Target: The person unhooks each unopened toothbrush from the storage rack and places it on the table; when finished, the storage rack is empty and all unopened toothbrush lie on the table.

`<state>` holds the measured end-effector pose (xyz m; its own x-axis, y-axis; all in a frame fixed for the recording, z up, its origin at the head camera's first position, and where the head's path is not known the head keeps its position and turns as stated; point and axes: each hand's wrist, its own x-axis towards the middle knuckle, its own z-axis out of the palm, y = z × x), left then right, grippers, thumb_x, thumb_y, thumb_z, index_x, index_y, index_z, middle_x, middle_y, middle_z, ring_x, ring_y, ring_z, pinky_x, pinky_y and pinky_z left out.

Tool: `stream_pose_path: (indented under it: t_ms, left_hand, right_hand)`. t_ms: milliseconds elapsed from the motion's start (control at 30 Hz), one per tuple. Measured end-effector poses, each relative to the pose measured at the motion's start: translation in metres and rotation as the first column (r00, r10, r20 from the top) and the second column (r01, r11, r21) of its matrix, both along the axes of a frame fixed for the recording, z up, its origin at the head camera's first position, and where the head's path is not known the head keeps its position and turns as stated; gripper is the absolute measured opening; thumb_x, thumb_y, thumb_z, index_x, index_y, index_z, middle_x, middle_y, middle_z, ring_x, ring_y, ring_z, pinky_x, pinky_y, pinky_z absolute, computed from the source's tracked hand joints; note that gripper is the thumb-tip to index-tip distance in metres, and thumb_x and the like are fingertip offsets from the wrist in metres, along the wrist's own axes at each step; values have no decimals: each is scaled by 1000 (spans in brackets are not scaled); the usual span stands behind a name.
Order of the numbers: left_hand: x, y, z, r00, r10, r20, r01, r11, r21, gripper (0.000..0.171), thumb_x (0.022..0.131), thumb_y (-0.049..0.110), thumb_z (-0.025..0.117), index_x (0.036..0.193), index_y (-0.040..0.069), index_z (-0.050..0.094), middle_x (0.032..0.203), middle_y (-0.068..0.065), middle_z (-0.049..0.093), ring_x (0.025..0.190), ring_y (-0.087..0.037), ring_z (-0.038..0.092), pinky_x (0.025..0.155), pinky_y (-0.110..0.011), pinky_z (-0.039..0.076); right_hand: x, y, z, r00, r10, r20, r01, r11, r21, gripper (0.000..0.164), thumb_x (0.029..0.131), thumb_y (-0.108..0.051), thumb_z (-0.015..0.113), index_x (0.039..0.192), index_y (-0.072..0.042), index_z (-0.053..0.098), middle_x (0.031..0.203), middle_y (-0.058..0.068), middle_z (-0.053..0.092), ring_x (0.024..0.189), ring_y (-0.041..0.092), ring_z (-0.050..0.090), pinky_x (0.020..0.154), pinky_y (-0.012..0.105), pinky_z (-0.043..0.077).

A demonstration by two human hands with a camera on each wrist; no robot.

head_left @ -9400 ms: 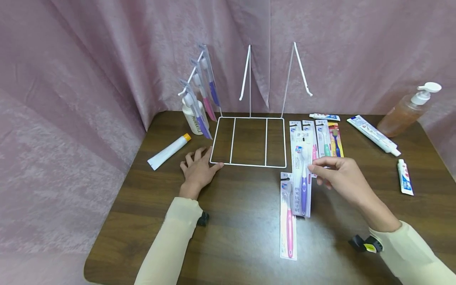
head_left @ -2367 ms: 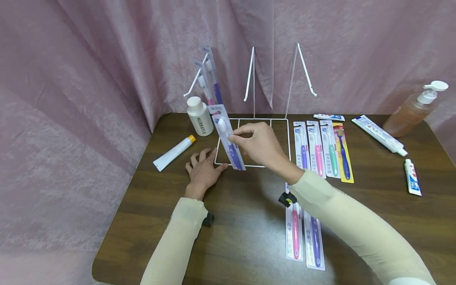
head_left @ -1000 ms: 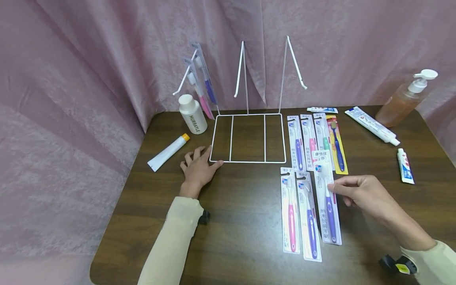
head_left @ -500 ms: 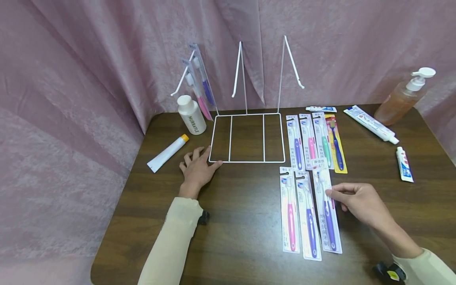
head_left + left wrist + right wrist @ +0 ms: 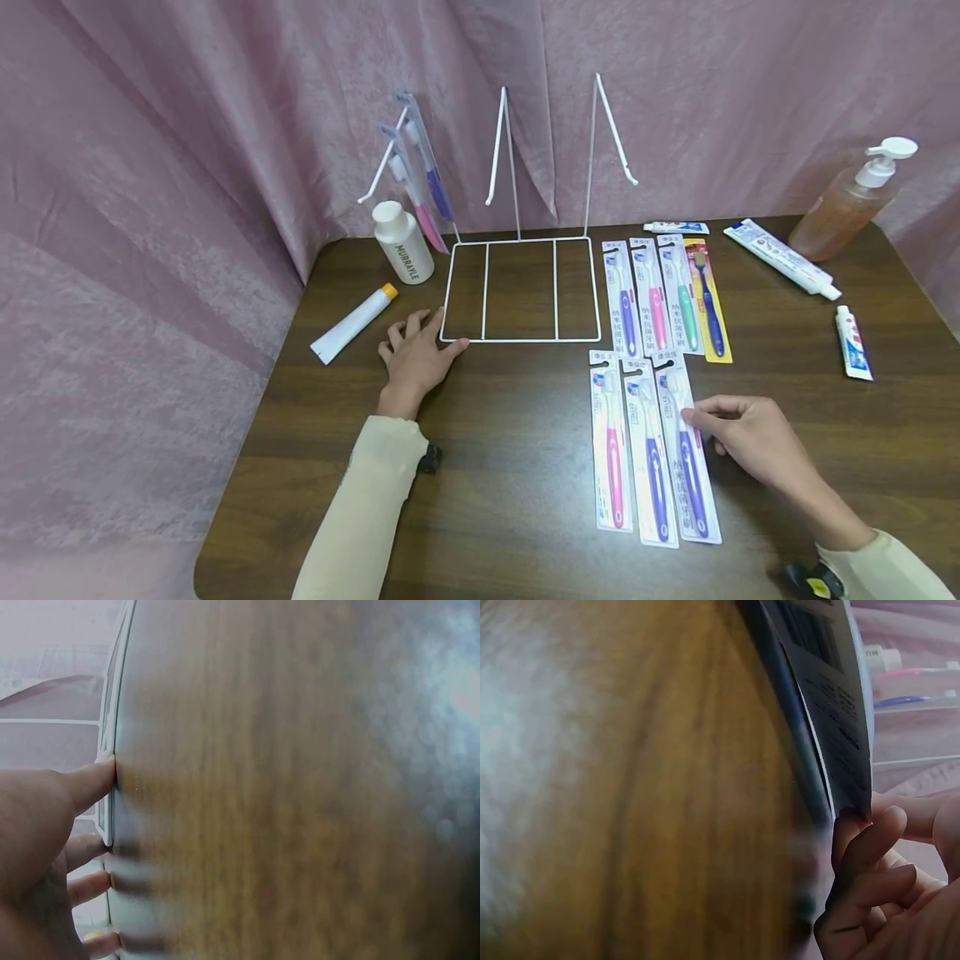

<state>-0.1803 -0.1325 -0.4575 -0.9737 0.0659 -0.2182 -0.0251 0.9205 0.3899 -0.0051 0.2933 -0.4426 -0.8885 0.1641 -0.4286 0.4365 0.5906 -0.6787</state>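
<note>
My right hand (image 5: pixel 753 433) pinches the right edge of a packaged purple toothbrush (image 5: pixel 688 467) between thumb and fingers. In the right wrist view the printed back of the toothbrush pack (image 5: pixel 817 697) is tilted up off the wood. Left of it lie a second packaged purple toothbrush (image 5: pixel 651 467) and a packaged pink toothbrush (image 5: pixel 612 458). My left hand (image 5: pixel 415 362) rests on the table with fingers spread, its thumb and forefinger at the front left corner of the white wire rack (image 5: pixel 521 341). Two packaged toothbrushes (image 5: pixel 420 171) hang on the rack's left hook (image 5: pixel 375 181).
Behind the front row lie packaged purple (image 5: pixel 627 308), pink (image 5: pixel 657 304), green (image 5: pixel 686 308) and yellow-backed (image 5: pixel 712 317) toothbrushes. Toothpaste tubes (image 5: pixel 783 260) and a pump bottle (image 5: pixel 843 208) are at right. A white bottle (image 5: pixel 405 246) and a yellow-capped tube (image 5: pixel 352 325) are at left.
The front purple toothbrush has come off the left hook, carried by my right hand to the front row's right end and lowered. Another purple one joined that row earlier. My left hand stays put.
</note>
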Motion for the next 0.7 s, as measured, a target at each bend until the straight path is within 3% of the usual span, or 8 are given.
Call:
stream_pose_path:
  t_ms: [300, 700]
  left_hand:
    - [-1, 0, -3, 1000, 5, 9, -6, 1000, 17, 84, 113, 61, 64, 183, 26, 34, 188, -9, 27, 170, -49, 20, 134, -77, 16]
    - [-6, -3, -6, 999, 5, 46, -7, 999, 35, 84, 113, 61, 64, 183, 27, 32, 189, -10, 24, 170, -50, 16, 134, -77, 12]
  right_hand:
    - [2, -1, -6, 1000, -18, 10, 18, 1000, 23, 45, 114, -36, 71, 131, 4, 82, 81, -2, 67, 75, 17, 58, 64, 32, 41]
    - [0, -4, -1, 997, -48, 54, 46, 998, 39, 39, 114, -31, 69, 123, 4, 83, 83, 0, 68, 77, 21, 59, 65, 33, 42]
